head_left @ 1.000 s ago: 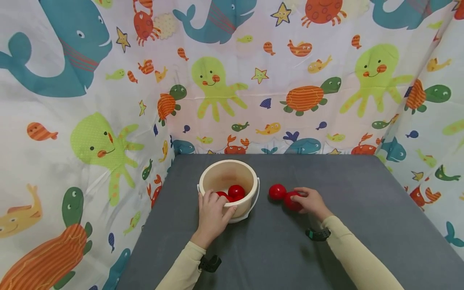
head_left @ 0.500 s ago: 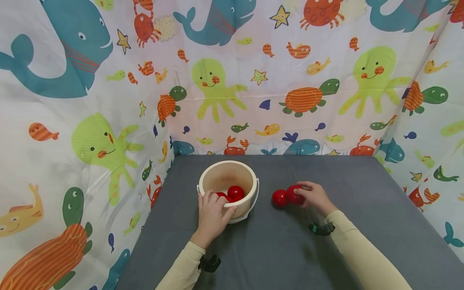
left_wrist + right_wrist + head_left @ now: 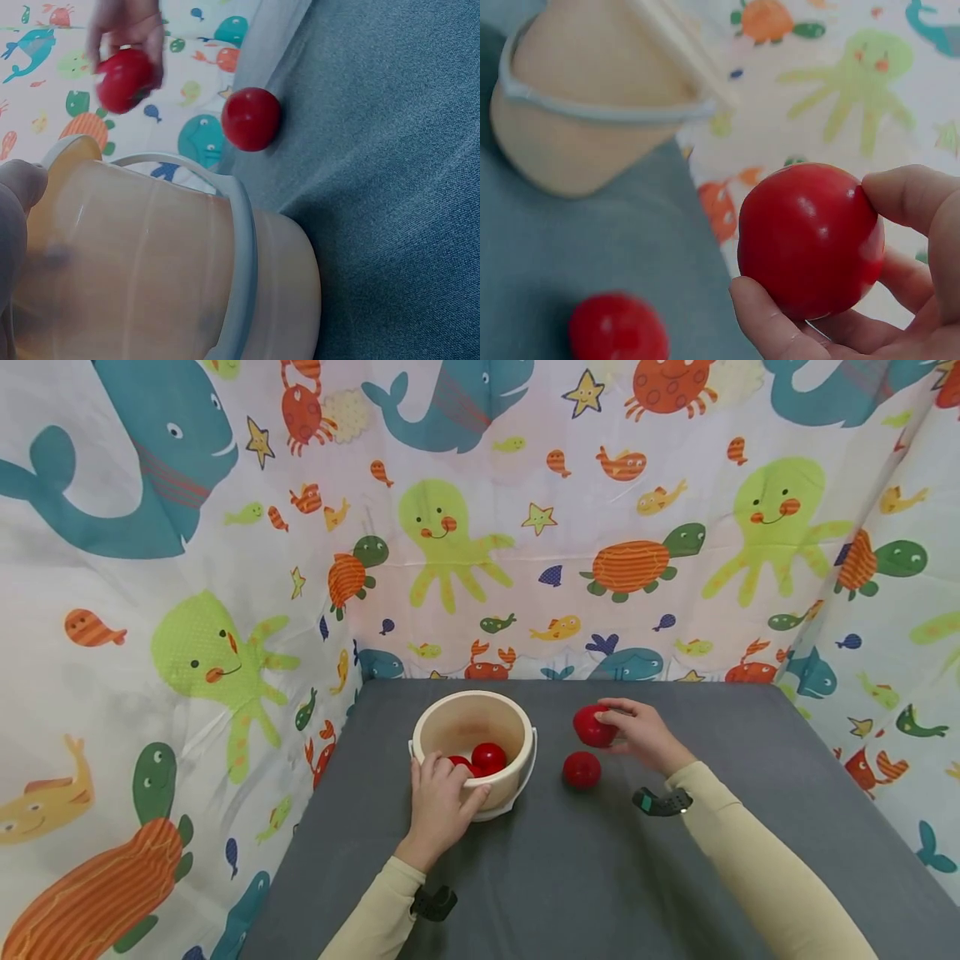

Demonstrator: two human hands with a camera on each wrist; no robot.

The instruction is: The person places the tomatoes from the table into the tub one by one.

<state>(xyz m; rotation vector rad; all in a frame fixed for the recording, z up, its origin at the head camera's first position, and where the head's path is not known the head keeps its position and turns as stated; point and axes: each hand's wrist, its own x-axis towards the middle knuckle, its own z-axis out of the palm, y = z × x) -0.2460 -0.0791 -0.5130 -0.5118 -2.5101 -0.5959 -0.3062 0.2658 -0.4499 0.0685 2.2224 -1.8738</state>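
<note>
My right hand [image 3: 637,737] holds a shiny red round fruit [image 3: 810,240] between thumb and fingers, raised above the table. Whether it is an apple or a tomato I cannot tell. A second red fruit [image 3: 582,770] rests on the table below it, also at the bottom of the right wrist view. To the left stands a cream bucket [image 3: 506,789] with its white handle [image 3: 241,262] hanging down. My left hand [image 3: 437,806] grips the bucket's near rim, fingers over the edge. Inside lie red fruits [image 3: 489,758], partly hidden by that hand.
A dark grey cloth [image 3: 720,760] covers the table. Behind it and along both sides hangs a white curtain [image 3: 517,585] printed with sea animals. Both wrists carry a black band [image 3: 660,802].
My right hand has lifted one fruit off the table and moved it up and slightly left, apart from the other fruit, which shifted a little. The left hand stays on the bucket.
</note>
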